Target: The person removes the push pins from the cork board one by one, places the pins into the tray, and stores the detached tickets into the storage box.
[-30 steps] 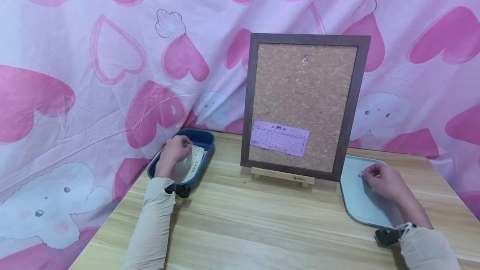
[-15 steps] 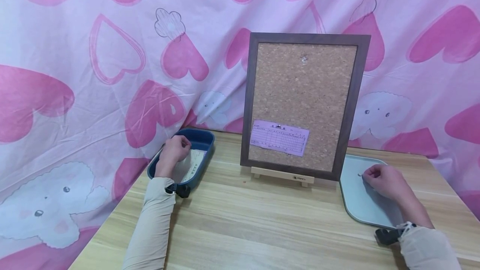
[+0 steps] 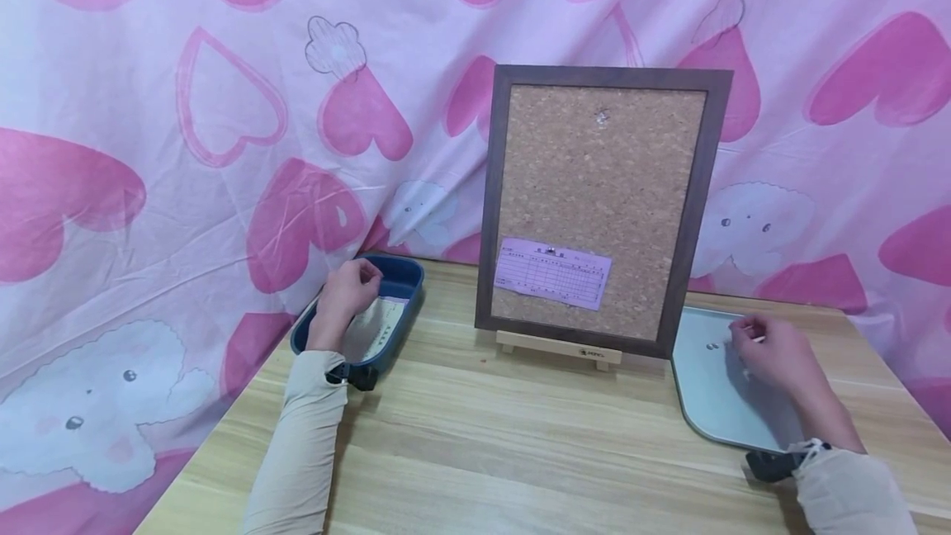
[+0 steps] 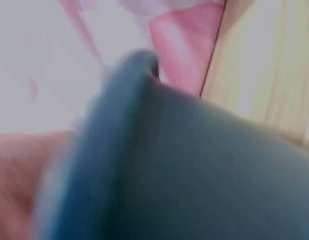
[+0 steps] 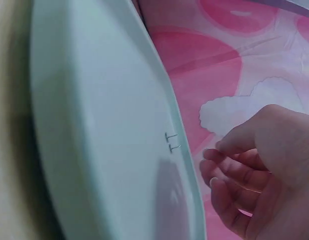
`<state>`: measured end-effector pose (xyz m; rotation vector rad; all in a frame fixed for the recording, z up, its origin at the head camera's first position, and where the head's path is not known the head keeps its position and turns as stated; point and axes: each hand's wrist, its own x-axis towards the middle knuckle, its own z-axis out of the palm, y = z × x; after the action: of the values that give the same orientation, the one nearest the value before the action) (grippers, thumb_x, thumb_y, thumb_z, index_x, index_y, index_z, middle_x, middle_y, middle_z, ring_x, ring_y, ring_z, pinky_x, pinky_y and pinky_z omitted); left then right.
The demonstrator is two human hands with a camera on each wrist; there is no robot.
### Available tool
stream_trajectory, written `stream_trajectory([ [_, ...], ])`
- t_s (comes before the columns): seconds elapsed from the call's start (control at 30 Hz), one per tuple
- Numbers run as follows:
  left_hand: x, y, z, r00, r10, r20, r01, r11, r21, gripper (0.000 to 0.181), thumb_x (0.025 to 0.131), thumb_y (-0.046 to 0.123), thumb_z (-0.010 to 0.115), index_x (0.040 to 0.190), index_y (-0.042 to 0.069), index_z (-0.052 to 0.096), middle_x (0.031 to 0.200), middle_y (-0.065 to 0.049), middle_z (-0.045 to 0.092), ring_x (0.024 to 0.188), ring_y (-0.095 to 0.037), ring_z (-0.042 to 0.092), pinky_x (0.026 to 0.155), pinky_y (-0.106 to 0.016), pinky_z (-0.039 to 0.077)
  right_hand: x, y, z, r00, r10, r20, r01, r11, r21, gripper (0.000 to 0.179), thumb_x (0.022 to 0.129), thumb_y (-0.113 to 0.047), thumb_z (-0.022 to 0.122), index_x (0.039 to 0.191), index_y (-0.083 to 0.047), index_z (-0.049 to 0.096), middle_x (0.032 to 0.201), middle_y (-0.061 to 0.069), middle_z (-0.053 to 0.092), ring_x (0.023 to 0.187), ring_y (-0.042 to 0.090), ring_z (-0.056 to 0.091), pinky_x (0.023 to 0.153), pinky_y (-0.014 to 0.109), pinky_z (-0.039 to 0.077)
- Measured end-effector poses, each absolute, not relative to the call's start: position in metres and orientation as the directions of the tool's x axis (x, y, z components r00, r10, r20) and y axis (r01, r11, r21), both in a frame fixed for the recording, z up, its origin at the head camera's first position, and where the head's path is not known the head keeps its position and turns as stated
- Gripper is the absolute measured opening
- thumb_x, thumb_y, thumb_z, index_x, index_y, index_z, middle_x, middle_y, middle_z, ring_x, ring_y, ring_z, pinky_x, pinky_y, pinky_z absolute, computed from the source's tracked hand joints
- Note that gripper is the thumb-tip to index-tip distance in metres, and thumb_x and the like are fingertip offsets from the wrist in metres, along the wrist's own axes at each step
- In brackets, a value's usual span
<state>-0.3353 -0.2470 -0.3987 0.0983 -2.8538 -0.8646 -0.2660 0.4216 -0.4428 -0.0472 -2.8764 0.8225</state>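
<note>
My left hand hangs over the blue bin with its fingers curled; the fingertips are partly hidden. Papers, cream and pale purple, lie in the bin below the hand. My right hand is above the pale green tray, thumb and index fingertips together. No thing shows between these fingertips in the right wrist view, and a tiny one may be hidden. Two small metal thumbtacks lie on the tray near its rim. In the left wrist view the bin wall covers most of the hand.
A framed cork board stands on a small wooden easel between bin and tray. A purple printed form is pinned at its lower left. A clear pin sits near its top. Heart-patterned cloth hangs behind the wooden table.
The left hand raises slightly in the bin; the paper near its fingers has dropped down flatter. The right hand moves up and right, away from the thumbtacks, uncovering them.
</note>
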Motion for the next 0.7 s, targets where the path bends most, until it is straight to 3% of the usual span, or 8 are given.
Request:
stream_trajectory([
  [0.23, -0.336, -0.232, -0.383, -0.969, -0.038, 0.243, 0.123, 0.78, 0.613, 0.024, 0.108, 0.022, 0.06, 0.121, 0.007, 0.073, 0.119, -0.016, 0.075, 0.106, -0.033, 0.066, 0.098, -0.052, 0.055, -0.266, 0.409, -0.429, -0.967, 0.101, 0.236, -0.048, 0.832, -0.553, 0.037, 0.109, -0.028, 0.058, 0.126, 0.004, 0.066, 0.105, 0.022, 0.074, 0.08, 0.018, 0.068, 0.062, 0.023, 0.05],
  [0.47, -0.327, -0.203, -0.365, -0.921, -0.025, 0.39, 0.258, 0.71, 0.655, 0.019, 0.107, 0.022, 0.064, 0.117, 0.009, 0.075, 0.119, -0.013, 0.079, 0.112, -0.033, 0.075, 0.104, -0.053, 0.058, -0.258, 0.384, -0.408, -0.925, 0.138, 0.355, -0.097, 0.816, -0.57, 0.034, 0.109, -0.029, 0.06, 0.125, 0.0, 0.067, 0.106, 0.023, 0.076, 0.069, -0.002, 0.062, 0.058, 0.021, 0.051],
  [0.7, -0.321, -0.173, -0.359, -0.856, 0.037, 0.515, 0.422, 0.624, 0.657, 0.015, 0.107, 0.021, 0.068, 0.116, 0.011, 0.076, 0.11, -0.009, 0.081, 0.103, -0.027, 0.078, 0.099, -0.047, 0.062, -0.249, 0.36, -0.388, -0.894, 0.165, 0.416, -0.126, 0.8, -0.587, 0.035, 0.108, -0.032, 0.062, 0.129, -0.004, 0.068, 0.106, 0.02, 0.075, 0.069, -0.007, 0.06, 0.058, 0.017, 0.051],
])
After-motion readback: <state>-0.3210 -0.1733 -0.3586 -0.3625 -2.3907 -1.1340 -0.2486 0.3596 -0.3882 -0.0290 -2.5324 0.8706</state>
